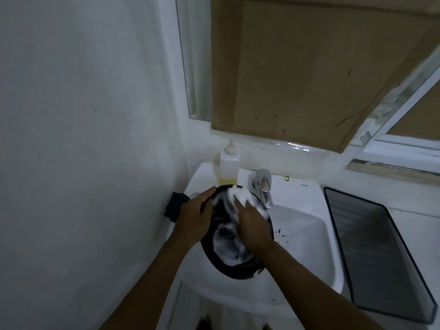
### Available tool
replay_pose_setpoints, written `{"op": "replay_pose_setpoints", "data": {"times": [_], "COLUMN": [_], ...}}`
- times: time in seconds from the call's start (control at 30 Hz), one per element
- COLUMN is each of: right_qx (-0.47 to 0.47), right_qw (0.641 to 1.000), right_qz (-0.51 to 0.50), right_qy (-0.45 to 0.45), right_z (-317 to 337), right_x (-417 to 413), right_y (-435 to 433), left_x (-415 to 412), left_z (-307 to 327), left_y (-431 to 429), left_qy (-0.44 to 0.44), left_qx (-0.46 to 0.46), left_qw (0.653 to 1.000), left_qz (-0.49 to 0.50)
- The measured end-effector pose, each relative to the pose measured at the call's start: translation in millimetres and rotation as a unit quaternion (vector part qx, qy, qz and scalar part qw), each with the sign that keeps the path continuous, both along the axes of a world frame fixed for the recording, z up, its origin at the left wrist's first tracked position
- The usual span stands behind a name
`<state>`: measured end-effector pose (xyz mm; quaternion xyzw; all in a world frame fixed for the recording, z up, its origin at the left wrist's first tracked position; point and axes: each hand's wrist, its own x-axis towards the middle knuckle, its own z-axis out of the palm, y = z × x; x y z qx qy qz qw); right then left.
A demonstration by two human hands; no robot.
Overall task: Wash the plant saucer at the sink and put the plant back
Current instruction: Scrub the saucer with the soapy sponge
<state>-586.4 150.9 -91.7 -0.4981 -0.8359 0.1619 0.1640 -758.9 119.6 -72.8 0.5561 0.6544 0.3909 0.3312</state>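
1. While the plant saucer (235, 272) was being lathered, it stood tilted over the left part of the sink (307, 234), its dark inner face turned up and streaked with white suds.
2. The left hand (194, 217) grasped the saucer's left rim, fingers laid along the edge; this grip carried the dish.
3. Just right of that grip, the right hand (253, 225) pressed a foamy white wad (240, 195), sponge or cloth, against the inner face. Lather hid the fingertips, so whether they curled round the wad could not be told.
4. Judgement: the scrubbing step was in hand, with rinsing and returning the plant not yet done. It was best done by keeping the rim grip firm, since soap makes the edge slippery, and by turning the dish under the wad so that the part below the grip, where bare dark patches showed, was also covered.
5. Beyond the grip stood the tap (263, 184), close to the saucer's far rim; knocking against it was a risk.
6. Dark specks (283, 234), likely soil, lay in the basin right of the grip and would need flushing away.
7. A soap bottle (227, 167) stood behind the grip, a dark cloth (175, 206) just left of it, and a grey tray (371, 246) well to the right.
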Motion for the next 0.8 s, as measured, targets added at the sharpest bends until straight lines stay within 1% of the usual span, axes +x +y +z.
{"op": "replay_pose_setpoints", "data": {"times": [0.07,0.13,0.2,0.23,0.33,0.43,0.5,0.57,0.67,0.77,0.8], "right_qx": [0.0,0.026,0.033,0.015,-0.061,-0.079,-0.086,-0.065,-0.056,-0.131,-0.137], "right_qw": [0.997,0.995,0.994,0.995,0.997,0.996,0.994,0.997,0.998,0.989,0.987], "right_qz": [0.07,0.086,0.071,0.063,0.02,-0.001,0.004,0.006,-0.023,-0.071,-0.076], "right_qy": [-0.039,-0.042,-0.078,-0.081,-0.035,0.042,0.065,0.051,0.02,-0.023,-0.024], "right_z": [-1,-4,-4,-6,-19,-21,-18,-13,-5,7,9], "right_x": [-4,13,34,42,46,30,22,24,29,21,17], "right_y": [-2,1,-2,-7,-36,-63,-69,-59,-22,7,9], "left_x": [-2,-9,-16,-17,-10,-3,-2,-4,-8,-10,-10], "left_z": [5,8,9,10,11,9,8,10,18,29,32], "left_y": [3,4,6,6,8,4,1,1,2,4,6], "left_qy": [0.012,0.023,0.021,0.015,0.018,0.019,0.021,0.026,0.026,0.018,0.017], "left_qx": [0.002,0.003,0.005,0.006,0.022,0.03,0.032,0.035,0.043,0.058,0.063], "left_qw": [1.0,1.0,0.999,0.999,0.997,0.997,0.996,0.996,0.996,0.996,0.995], "left_qz": [0.003,0.007,0.03,0.046,0.067,0.073,0.08,0.08,0.069,0.069,0.074]}}
